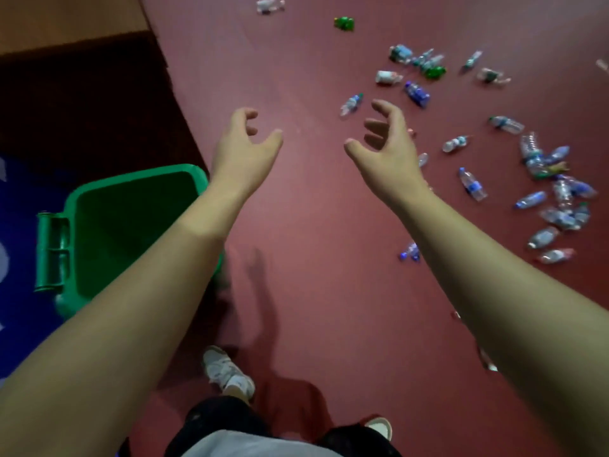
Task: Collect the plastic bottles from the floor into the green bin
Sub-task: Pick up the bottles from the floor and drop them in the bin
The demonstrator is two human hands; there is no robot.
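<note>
My left hand (245,143): loosely spread, empty.
My right hand (387,140): likewise.
Green bin (71,206): left of left hand.
Plastic bottles (473,184): right of right hand.

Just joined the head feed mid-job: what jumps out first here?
The left hand and right hand reach forward over the red floor, both empty, fingers loosely curled. Plastic bottles lie scattered across the floor on the right, thickest in a pile near the right edge. The green bin stands open at the left, its inside dark.
</note>
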